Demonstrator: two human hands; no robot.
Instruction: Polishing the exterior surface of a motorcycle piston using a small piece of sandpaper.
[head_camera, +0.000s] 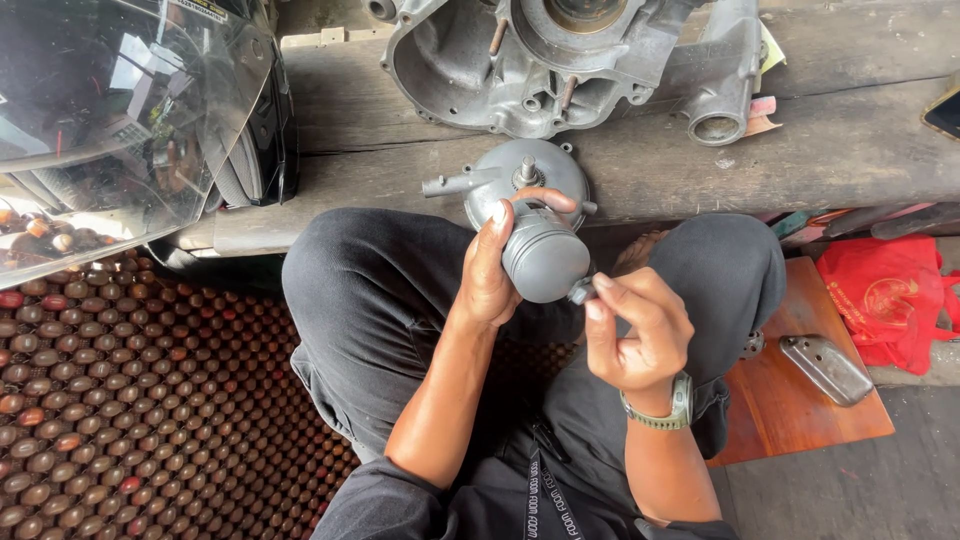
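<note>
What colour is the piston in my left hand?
Matte grey piston, clearest in the head view.

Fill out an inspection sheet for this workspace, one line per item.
Surface: worn wooden bench, weathered and scuffed.
Job's things: grey piston gripped in left hand; right hand pinches a small metal part against its lower end.
Clutter: engine casing, round metal cover, metal plate on a wooden board, red bag.
Grippers: both hands closed on their parts; wristwatch on the right.
Cables: nothing seen.
Surroundings: helmet visor, beaded seat mat.
</note>
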